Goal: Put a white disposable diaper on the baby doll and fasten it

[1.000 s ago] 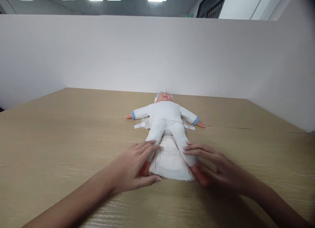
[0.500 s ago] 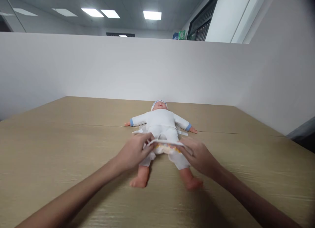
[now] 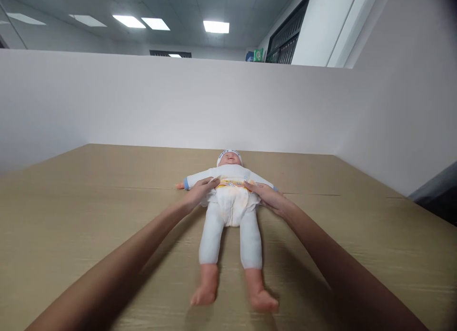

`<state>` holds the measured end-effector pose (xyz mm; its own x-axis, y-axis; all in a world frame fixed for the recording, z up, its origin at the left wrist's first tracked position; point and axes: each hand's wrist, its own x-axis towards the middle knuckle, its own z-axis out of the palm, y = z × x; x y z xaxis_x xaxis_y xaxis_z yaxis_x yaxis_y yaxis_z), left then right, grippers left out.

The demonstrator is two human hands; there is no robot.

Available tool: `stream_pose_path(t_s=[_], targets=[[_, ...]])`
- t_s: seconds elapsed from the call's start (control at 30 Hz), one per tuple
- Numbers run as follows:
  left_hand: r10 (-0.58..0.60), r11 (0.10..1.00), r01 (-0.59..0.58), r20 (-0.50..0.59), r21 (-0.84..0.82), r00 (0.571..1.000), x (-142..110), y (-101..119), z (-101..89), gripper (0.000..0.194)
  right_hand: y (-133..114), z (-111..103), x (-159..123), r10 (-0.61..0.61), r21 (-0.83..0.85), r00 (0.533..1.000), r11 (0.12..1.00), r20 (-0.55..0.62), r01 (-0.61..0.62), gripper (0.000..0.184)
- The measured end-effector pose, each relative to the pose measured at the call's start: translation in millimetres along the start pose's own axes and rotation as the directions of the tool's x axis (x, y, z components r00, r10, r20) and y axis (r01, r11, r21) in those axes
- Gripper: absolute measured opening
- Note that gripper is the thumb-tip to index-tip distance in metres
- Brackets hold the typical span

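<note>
Gripping the diaper point(image 3: 233, 205) at either side: left hand point(image 3: 204, 190), right hand point(image 3: 268, 195).
Probably to spread it flat over the doll point(image 3: 230, 172).

The bare left arm point(image 3: 132, 255) slants in from near left, the right arm point(image 3: 339, 259) from near right; the left hand point(image 3: 201, 193) and right hand point(image 3: 268, 196) angle inward, apart.

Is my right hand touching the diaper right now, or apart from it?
Touching. The head view shows the right hand with a digit lying over the orange-patterned upper edge of the diaper, no gap between.
</note>
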<state>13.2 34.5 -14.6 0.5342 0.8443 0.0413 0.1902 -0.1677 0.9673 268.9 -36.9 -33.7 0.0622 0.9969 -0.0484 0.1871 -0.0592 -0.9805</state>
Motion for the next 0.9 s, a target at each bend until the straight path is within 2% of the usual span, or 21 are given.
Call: stream_pose_path(t_s=[0.13,0.2,0.27,0.4,0.47,0.53,0.6,0.63,0.67,0.73,0.77,0.9], targets=[[-0.128,0.987,0.136,0.104,-0.081,0.986,-30,-5,-9.0,0.062,10,-2,-26,0.032,0.108,0.984,0.993,0.173,-0.052,0.062],[-0.143,0.984,0.155,0.133,-0.086,0.981,-38,-5,-13.6,0.061,12,-3,-34,0.030,0.142,0.979,0.988,0.201,-0.060,0.063],[-0.126,0.991,0.129,0.093,-0.023,0.988,-43,-3,-18.7,0.062,14,-6,-40,0.026,0.120,0.992,0.992,0.122,-0.040,0.064],[-0.056,0.980,0.078,-0.122,0.182,0.991,-47,5,-25.6,0.060,26,-19,-55,-0.014,0.021,0.997,1.000,-0.070,0.015,0.063],[0.049,0.965,0.006,-0.203,0.262,0.978,-50,14,-21.0,0.053,39,-26,-67,-0.059,-0.097,0.986,0.994,-0.154,0.045,0.058],[0.242,0.904,-0.136,-0.223,0.404,0.944,-54,27,-7.5,0.043,54,-33,-78,-0.177,-0.366,0.950,0.928,-0.256,0.074,0.051],[0.443,0.774,-0.318,-0.109,0.548,0.890,-55,40,13.8,0.032,69,-38,-85,-0.318,-0.625,0.907,0.777,-0.277,0.082,0.044],[0.507,0.702,-0.405,-0.011,0.586,0.862,-55,46,25.9,0.027,76,-40,-87,-0.360,-0.697,0.896,0.712,-0.260,0.084,0.042],[0.538,0.637,-0.478,0.094,0.605,0.837,-53,50,38.1,0.024,80,-42,-87,-0.373,-0.725,0.896,0.683,-0.242,0.088,0.040],[0.529,0.539,-0.556,0.260,0.632,0.808,-47,54,59.3,0.022,86,-45,-85,-0.351,-0.728,0.908,0.681,-0.227,0.081,0.039],[0.503,0.506,-0.563,0.306,0.654,0.808,-43,53,67.2,0.023,87,-46,-84,-0.331,-0.723,0.915,0.688,-0.232,0.066,0.039],[0.421,0.429,-0.501,0.325,0.752,0.847,-31,41,79.8,0.033,84,-45,-83,-0.240,-0.700,0.943,0.714,-0.232,0.010,0.042]])
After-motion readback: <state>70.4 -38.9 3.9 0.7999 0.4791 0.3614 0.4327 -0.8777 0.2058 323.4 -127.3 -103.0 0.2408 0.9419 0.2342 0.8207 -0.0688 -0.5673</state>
